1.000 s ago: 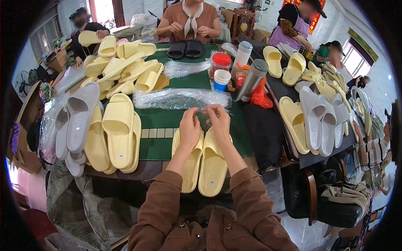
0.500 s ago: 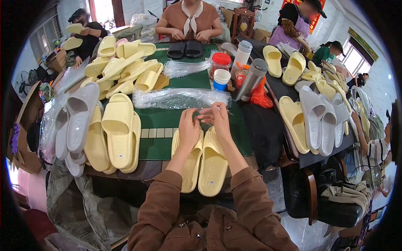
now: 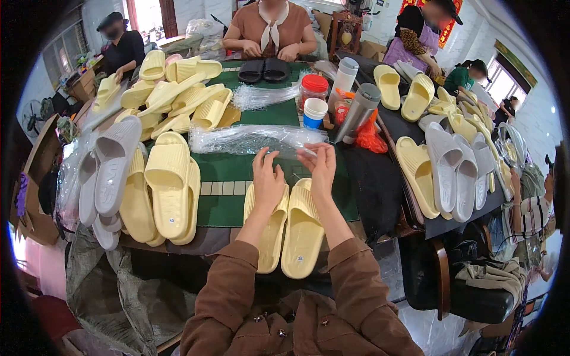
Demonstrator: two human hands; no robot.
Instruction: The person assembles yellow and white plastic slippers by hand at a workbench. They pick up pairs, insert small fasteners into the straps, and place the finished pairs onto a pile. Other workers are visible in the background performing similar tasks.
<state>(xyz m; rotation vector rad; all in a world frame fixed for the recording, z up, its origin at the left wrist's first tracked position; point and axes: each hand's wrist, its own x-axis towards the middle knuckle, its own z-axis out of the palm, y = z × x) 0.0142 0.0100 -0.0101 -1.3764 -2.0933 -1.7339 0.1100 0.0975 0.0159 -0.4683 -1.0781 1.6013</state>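
A pair of pale yellow slide slippers [image 3: 301, 237] lies side by side at the table's near edge, under my wrists. Above them my left hand [image 3: 269, 178] is loosely curled, fingers apart, with nothing seen in it. My right hand [image 3: 320, 171] pinches what looks like a thin clear plastic strip at the near right end of a bundle of clear plastic strips [image 3: 249, 139]. That bundle lies across the green mat [image 3: 219, 210], just beyond my fingertips. How much of the strip sits between my right fingers is hard to make out.
Yellow slippers [image 3: 172, 190] and grey ones [image 3: 116, 166] stand at left, a yellow heap behind. At right are a steel flask [image 3: 359, 115], a paper cup [image 3: 314, 113], a red-lidded jar [image 3: 313, 89] and more slippers [image 3: 442, 169]. Opposite, a person sits behind black slides [image 3: 263, 70].
My hands have drawn apart; the left fingers have opened out and the right hand has shifted slightly right. At far left, a person has lowered the yellow slippers they held up.
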